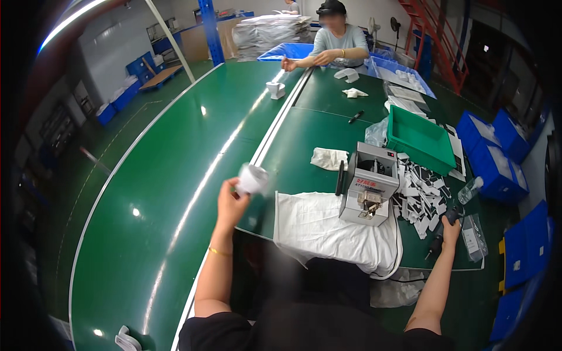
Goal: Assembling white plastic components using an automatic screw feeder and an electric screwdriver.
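My left hand [232, 205] is closed on a white plastic part [253, 179] above the edge of the green conveyor belt. Motion smears the part, so its exact shape is hard to tell. On the far right, my right hand [451, 230] is wrapped round a black electric screwdriver [434, 244], its thin bit pointing down toward the table. Between the hands stands a grey screw feeder [370, 186], resting partly on a white cloth [310, 219]. Beside the feeder, near my right hand, lies a heap of small black and white strips [418, 202].
A green tray [422, 140] sits behind the strips. A clear bottle [470, 190] and a plastic bag [474, 237] lie at right. Another white part [275, 89] stands on the belt [158, 193]. Across the table sits a co-worker [345, 44]. Blue bins [492, 161] line the right.
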A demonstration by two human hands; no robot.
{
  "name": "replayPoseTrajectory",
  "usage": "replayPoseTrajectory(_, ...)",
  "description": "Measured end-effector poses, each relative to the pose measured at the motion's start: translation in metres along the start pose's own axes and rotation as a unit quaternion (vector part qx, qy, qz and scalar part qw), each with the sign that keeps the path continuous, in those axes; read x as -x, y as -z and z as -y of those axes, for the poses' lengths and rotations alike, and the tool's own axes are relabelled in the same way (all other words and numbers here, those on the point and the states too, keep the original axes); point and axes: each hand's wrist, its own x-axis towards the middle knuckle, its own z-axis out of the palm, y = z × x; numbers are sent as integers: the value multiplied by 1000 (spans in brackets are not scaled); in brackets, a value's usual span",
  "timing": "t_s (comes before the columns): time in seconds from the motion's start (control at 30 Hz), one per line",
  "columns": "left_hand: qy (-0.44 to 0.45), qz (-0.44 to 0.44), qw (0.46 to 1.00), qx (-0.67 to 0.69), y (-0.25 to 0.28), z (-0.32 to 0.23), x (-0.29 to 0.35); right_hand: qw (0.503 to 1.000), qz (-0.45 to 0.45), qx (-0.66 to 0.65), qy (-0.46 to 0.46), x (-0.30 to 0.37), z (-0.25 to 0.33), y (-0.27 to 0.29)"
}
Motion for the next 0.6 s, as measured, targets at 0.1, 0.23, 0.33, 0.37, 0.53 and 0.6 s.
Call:
replayPoseTrajectory(0.1, 29, -74, 996, 49, 34, 50, -58, 987, 57, -153, -13, 6, 10, 11)
replayPoseTrajectory(0.23, 25, -84, 951, -297, 41, 98, -109, 995, -31, -95, 18, 18, 10, 37)
replayPoseTrajectory(0.33, 38, -95, 917, -385, 43, 89, -98, 984, 23, -150, 94, 77, 82, 38)
replayPoseTrajectory(0.37, 47, -101, 915, -387, 45, 90, -91, 983, 34, -149, 98, 95, 98, 37)
replayPoseTrajectory(0.53, -12, -105, 918, -381, 89, 78, -9, 887, 378, -235, 122, 177, 157, 13)
replayPoseTrajectory(0.6, -29, -109, 911, -396, 118, 59, 40, 848, 456, -233, 134, 197, 159, -1)
